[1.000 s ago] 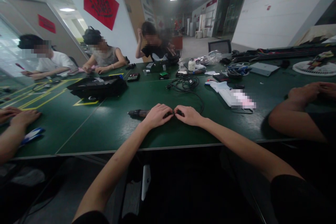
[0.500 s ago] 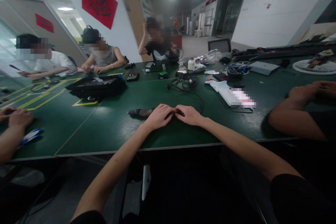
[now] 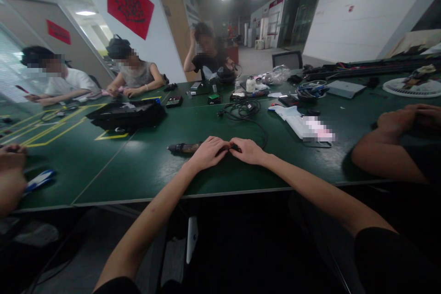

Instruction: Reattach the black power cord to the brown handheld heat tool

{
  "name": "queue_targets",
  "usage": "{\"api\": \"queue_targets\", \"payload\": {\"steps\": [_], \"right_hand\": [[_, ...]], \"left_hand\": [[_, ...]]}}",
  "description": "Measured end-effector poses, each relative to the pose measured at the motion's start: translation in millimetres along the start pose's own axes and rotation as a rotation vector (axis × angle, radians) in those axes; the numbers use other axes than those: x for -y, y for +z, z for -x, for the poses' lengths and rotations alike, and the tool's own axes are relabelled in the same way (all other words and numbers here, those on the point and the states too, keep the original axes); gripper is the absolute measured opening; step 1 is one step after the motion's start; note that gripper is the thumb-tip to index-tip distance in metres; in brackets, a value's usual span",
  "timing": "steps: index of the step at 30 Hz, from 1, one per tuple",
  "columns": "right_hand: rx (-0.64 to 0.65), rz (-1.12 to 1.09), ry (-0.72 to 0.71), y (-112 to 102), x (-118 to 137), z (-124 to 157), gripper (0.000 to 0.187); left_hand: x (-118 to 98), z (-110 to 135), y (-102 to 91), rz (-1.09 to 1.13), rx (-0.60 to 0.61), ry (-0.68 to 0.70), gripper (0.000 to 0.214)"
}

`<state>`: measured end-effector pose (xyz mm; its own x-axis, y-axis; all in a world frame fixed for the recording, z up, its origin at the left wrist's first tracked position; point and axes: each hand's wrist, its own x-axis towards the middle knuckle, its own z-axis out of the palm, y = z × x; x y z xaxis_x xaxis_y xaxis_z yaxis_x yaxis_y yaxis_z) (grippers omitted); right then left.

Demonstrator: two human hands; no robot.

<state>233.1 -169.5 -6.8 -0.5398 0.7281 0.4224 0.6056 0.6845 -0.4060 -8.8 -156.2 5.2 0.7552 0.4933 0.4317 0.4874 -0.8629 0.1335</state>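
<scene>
Tool (image 3: 188,148) lies on the green table (image 3: 138,170) near the front edge, tip to the left, left hand (image 3: 208,152) clamped round its rear part. Right hand (image 3: 248,150) has its fingers bunched just beside the left's fingertips; can't tell what they pinch. Cord (image 3: 253,106) sits coiled beyond, one run reaching behind right hand.

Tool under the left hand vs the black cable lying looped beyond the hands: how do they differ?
Shape: the tool is a straight, thick barrel; the cable is thin and looped.
Colour: the tool has a brownish section behind its dark front; the cable looks black, with a pale tag.
Contact: the left hand covers the tool's rear; the cable's coil lies clear of both hands.
Shared: both are largely dark and on the green tabletop.
</scene>
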Motion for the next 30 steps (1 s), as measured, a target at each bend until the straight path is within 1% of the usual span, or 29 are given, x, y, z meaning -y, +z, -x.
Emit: {"api": "queue_targets", "payload": {"steps": [23,30], "right_hand": [[0.009,0.016,0.015,0.9,-1.2,0.2,0.014],[0.011,0.021,0.022,1.8,-1.9,0.2,0.013]], "left_hand": [[0.0,-1.0,2.0,0.055,-0.019,-0.057,0.021],[2.8,-1.4,5.6,0.057,-0.009,-0.059,0.021]]}}
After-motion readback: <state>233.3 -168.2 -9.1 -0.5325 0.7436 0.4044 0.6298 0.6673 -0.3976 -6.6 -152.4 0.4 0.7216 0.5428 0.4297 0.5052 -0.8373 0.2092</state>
